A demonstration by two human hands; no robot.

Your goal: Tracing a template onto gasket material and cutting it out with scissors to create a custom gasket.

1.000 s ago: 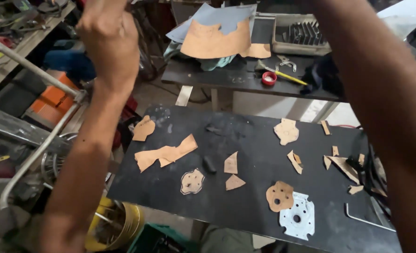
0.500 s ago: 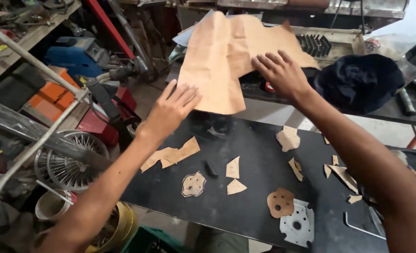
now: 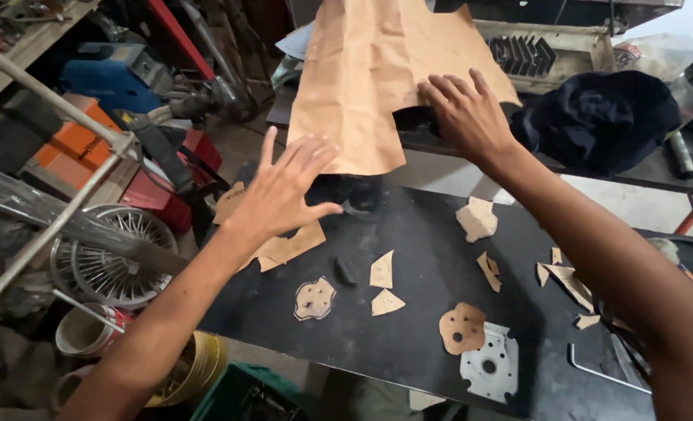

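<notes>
Right hand (image 3: 465, 115) flat on the lower right part of the brown paper sheet (image 3: 377, 70), fingers spread and palm down, pressing rather than clasping. Left hand (image 3: 284, 191) open too, fingers fanned, palm toward the sheet's lower left corner, just short of its bottom edge; touching or not, cannot tell.

Brown paper sheet large and creased, hanging over the front edge of the far bench (image 3: 658, 175) and reaching down toward the black table (image 3: 416, 234), with a notch cut out of its lower edge by the right hand.

On the black table, taken from the sheet outward:
- just below the left hand, a long jagged paper offcut (image 3: 288, 248), partly hidden by the wrist;
- below that offcut, a paper gasket (image 3: 313, 298) with lobed outline and small holes;
- beside the gasket, a short dark stub (image 3: 345, 270), then two triangular paper scraps (image 3: 383, 285);
- below the right forearm, an irregular paper scrap (image 3: 476, 218) and a narrow one (image 3: 487, 270) nearer the table's front;
- near the front edge, a second paper gasket (image 3: 462, 327) with round holes, touching a flat metal plate (image 3: 490, 362) of like outline;
- further right of the plate, several thin paper slivers (image 3: 568, 282) and a bent metal rod (image 3: 600, 370).

On the far bench, right of the sheet, a dark blue cloth (image 3: 600, 117); behind the sheet, a finned metal part (image 3: 522, 53). Left of the black table, at floor level, a spoked wheel (image 3: 116, 253), orange cases (image 3: 69, 144) and a yellow container (image 3: 194, 366).
</notes>
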